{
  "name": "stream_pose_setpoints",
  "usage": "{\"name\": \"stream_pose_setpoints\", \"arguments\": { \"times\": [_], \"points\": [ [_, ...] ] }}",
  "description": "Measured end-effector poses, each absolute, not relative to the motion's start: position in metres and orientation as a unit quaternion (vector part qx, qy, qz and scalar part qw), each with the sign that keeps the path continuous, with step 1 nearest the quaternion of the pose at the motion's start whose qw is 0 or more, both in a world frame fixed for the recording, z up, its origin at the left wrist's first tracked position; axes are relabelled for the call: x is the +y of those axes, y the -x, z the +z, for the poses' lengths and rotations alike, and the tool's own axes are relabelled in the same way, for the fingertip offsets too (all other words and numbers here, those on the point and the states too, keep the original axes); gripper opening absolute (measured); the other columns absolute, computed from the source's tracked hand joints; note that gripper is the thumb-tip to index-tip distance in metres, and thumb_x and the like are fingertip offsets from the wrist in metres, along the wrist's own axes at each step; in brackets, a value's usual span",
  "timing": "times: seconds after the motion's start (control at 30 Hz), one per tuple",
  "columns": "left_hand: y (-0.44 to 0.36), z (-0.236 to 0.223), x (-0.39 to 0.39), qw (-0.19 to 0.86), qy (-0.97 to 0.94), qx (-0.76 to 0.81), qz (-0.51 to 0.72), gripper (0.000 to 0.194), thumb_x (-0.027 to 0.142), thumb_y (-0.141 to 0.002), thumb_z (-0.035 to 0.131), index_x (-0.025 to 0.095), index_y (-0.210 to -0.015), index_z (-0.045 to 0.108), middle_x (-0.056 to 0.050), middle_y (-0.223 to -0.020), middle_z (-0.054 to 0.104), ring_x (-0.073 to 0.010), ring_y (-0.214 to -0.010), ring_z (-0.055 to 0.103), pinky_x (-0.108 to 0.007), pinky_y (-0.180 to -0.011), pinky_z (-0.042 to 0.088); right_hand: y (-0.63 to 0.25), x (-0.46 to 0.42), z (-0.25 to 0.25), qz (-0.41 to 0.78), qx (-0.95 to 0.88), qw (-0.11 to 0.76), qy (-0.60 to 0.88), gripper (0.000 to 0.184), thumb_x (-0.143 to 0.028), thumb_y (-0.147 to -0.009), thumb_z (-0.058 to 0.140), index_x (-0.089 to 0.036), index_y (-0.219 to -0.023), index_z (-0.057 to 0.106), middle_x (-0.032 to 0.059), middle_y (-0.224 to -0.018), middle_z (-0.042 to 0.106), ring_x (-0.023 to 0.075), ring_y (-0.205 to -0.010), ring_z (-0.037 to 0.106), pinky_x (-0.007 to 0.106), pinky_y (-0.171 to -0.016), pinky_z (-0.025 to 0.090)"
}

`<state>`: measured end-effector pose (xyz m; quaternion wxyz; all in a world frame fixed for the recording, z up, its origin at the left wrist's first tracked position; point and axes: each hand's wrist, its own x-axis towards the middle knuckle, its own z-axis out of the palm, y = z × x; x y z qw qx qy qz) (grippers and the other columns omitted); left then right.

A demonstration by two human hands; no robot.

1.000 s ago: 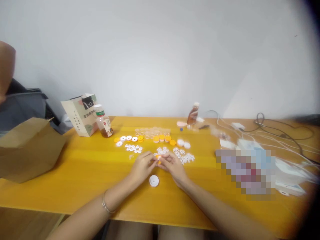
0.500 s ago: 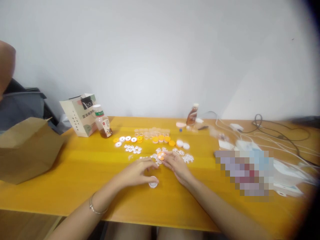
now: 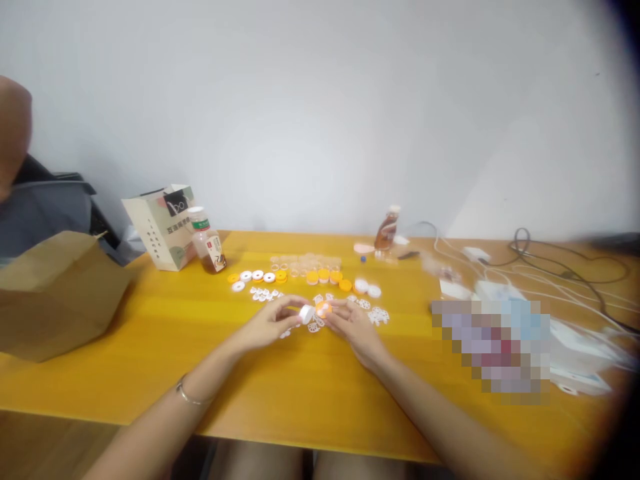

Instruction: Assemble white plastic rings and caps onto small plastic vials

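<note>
Between thumb and fingers, my left hand (image 3: pixel 273 320) grips a round white cap (image 3: pixel 306 314), tipped on its side. My right hand (image 3: pixel 356 327) pinches a round orange disc (image 3: pixel 324 309) with white pieces on its face. The cap and the disc are held close together; whether they touch I cannot tell. Under and behind them lie white openwork pieces (image 3: pixel 314 327). Small white parts (image 3: pixel 264 294) sit in rows left of my hands. Farther back is a row of white and orange round parts (image 3: pixel 257 275), with orange-and-white ones (image 3: pixel 324 275) to its right.
Clear rings (image 3: pixel 305 263) stand behind the caps. At the left are a brown paper bag (image 3: pixel 60 300), a printed paper bag (image 3: pixel 163 230) and a bottle (image 3: pixel 207 243). A second bottle (image 3: pixel 387 230) is at the back. Cables (image 3: pixel 565 270) and a pixelated patch fill the right. Another person's arm (image 3: pixel 13 133) shows far left.
My left hand let go of the orange disc, reached down to the white cap on the table and lifted it beside the disc. My right hand has kept hold of the disc.
</note>
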<state>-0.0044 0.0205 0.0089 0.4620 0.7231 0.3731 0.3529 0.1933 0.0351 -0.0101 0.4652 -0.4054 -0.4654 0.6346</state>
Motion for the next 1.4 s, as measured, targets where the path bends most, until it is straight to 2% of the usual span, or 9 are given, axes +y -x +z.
{"name": "stream_pose_setpoints", "arguments": {
  "times": [0.13,0.27,0.4,0.57,0.67,0.77,0.97,1.4],
  "points": [
    [0.004,0.002,0.025,0.47,-0.701,0.388,0.372,0.03,0.027,-0.078,0.051,0.021,-0.107,0.046,-0.005,-0.101,0.053,-0.0104,-0.072,0.053,-0.023,-0.062,0.041,-0.192,0.034,-0.011,0.61,-0.501,0.462,0.404,0.037,-0.033,-0.055,0.071,-0.019,-0.085,0.053,0.003,-0.079,0.067,0.0162,-0.074,0.063,0.032,-0.075,0.046],
    [-0.002,0.002,0.022,0.469,-0.689,0.405,0.376,0.031,0.029,-0.077,0.053,0.02,-0.106,0.046,-0.006,-0.1,0.055,-0.0131,-0.078,0.055,-0.022,-0.06,0.04,-0.19,0.033,-0.011,0.596,-0.521,0.455,0.409,0.036,-0.033,-0.055,0.071,-0.019,-0.084,0.053,0.0032,-0.078,0.067,0.0167,-0.074,0.063,0.032,-0.074,0.046],
    [-0.007,0.003,0.018,0.445,-0.705,0.394,0.388,0.028,0.028,-0.079,0.051,0.019,-0.105,0.045,-0.008,-0.102,0.056,-0.0161,-0.087,0.055,-0.026,-0.07,0.043,-0.189,0.031,-0.008,0.598,-0.522,0.451,0.407,0.037,-0.034,-0.055,0.071,-0.019,-0.083,0.053,0.0034,-0.077,0.067,0.0168,-0.072,0.063,0.033,-0.075,0.046],
    [-0.012,0.004,0.014,0.331,-0.777,0.37,0.387,0.026,0.02,-0.08,0.047,0.019,-0.106,0.046,-0.008,-0.106,0.053,-0.016,-0.096,0.052,-0.033,-0.085,0.041,-0.189,0.029,-0.007,0.597,-0.527,0.449,0.405,0.035,-0.035,-0.054,0.071,-0.019,-0.082,0.055,0.0031,-0.075,0.067,0.0182,-0.071,0.063,0.036,-0.077,0.045],
    [-0.013,0.006,0.011,0.235,-0.821,0.366,0.37,0.028,0.016,-0.08,0.046,0.021,-0.107,0.047,-0.007,-0.106,0.052,-0.0166,-0.099,0.049,-0.035,-0.088,0.039,-0.191,0.03,-0.01,0.601,-0.534,0.444,0.394,0.035,-0.035,-0.055,0.071,-0.019,-0.082,0.057,0.003,-0.075,0.068,0.0189,-0.073,0.063,0.036,-0.078,0.045],
    [-0.013,0.009,0.009,0.193,-0.843,0.365,0.345,0.03,0.014,-0.08,0.044,0.022,-0.109,0.045,-0.006,-0.108,0.05,-0.0168,-0.101,0.047,-0.034,-0.087,0.039,-0.191,0.032,-0.015,0.614,-0.535,0.433,0.387,0.035,-0.034,-0.055,0.071,-0.019,-0.085,0.059,0.0035,-0.076,0.068,0.0191,-0.076,0.063,0.035,-0.078,0.045],
    [-0.013,0.009,0.009,0.163,-0.86,0.357,0.326,0.033,0.012,-0.082,0.041,0.023,-0.113,0.043,-0.006,-0.108,0.049,-0.0151,-0.101,0.047,-0.031,-0.088,0.038,-0.19,0.031,-0.016,0.651,-0.504,0.428,0.373,0.035,-0.031,-0.056,0.071,-0.019,-0.088,0.061,0.0032,-0.079,0.068,0.018,-0.078,0.063,0.034,-0.081,0.044],
    [-0.012,0.004,0.01,0.143,-0.861,0.358,0.332,0.035,0.01,-0.08,0.042,0.023,-0.113,0.045,-0.005,-0.106,0.054,-0.0154,-0.098,0.049,-0.03,-0.086,0.04,-0.187,0.022,-0.013,0.644,-0.486,0.443,0.391,0.033,-0.03,-0.057,0.07,-0.02,-0.087,0.061,0.0032,-0.079,0.069,0.0175,-0.077,0.063,0.034,-0.082,0.045]
  ]
}}
